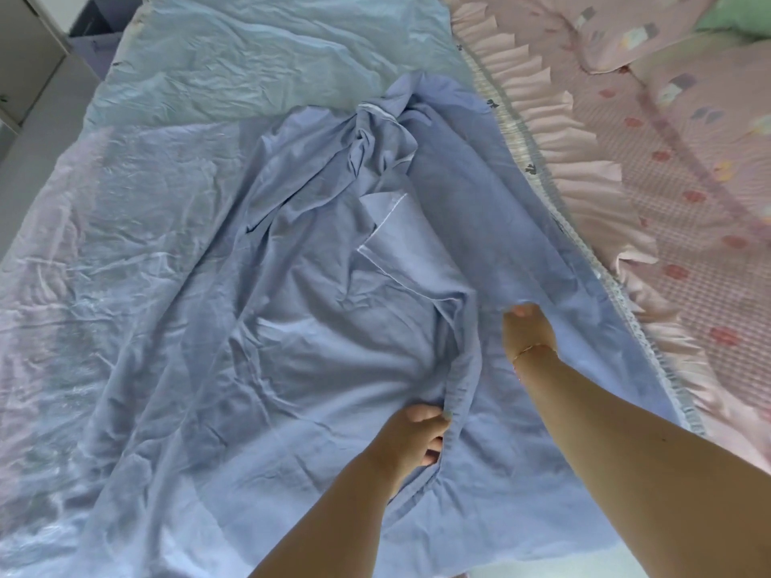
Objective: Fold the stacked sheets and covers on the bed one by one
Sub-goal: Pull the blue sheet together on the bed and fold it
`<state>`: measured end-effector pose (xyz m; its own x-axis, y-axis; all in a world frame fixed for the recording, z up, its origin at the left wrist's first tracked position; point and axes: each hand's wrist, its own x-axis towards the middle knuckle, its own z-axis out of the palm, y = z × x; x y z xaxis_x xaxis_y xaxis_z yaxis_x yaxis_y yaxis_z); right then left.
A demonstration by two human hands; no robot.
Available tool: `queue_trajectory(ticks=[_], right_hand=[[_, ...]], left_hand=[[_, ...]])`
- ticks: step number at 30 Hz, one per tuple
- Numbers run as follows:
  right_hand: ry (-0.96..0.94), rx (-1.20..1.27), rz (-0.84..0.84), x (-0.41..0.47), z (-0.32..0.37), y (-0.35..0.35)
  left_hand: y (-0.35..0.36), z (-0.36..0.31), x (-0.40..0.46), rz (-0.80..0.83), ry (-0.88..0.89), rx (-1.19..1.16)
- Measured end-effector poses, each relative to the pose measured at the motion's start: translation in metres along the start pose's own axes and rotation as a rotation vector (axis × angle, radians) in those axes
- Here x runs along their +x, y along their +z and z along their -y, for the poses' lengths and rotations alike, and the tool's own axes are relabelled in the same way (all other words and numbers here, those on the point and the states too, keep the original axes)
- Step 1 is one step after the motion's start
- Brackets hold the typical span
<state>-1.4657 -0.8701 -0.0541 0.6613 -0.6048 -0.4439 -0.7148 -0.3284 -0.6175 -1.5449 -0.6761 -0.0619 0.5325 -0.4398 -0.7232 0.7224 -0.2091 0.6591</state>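
Observation:
A crumpled periwinkle-blue sheet (317, 327) lies across the middle of the bed, bunched toward its far end with a white-stitched corner turned up. My left hand (413, 435) grips a raised fold of this sheet near the front. My right hand (527, 327) pinches the sheet's cloth further up and to the right, its fingertips buried in the fold. Underneath lies a shiny pale blue cover (233, 64), spread flat to the left and far end.
A pink ruffled cover (676, 168) with a small floral print lies along the right side, its frill beside the blue sheet. A green pillow corner (738, 14) shows at the top right. Grey furniture (29, 56) stands beyond the bed's left edge.

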Motion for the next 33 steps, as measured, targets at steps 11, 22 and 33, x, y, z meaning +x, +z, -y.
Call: queue_trajectory(ticks=[11,22,33], right_hand=[[-0.184,-0.889,0.236,0.019,0.012,-0.024],[0.276,0.234,0.117,0.102,-0.018,-0.019],[0.272,0.435,0.099,0.109,-0.023,-0.046]], left_hand=[[0.015,-0.008,0.01,-0.059,-0.039,-0.022],[0.045,-0.007,0.051,-0.197,0.182,0.446],[0.046,-0.015,0.068,-0.189,0.181,0.706]])
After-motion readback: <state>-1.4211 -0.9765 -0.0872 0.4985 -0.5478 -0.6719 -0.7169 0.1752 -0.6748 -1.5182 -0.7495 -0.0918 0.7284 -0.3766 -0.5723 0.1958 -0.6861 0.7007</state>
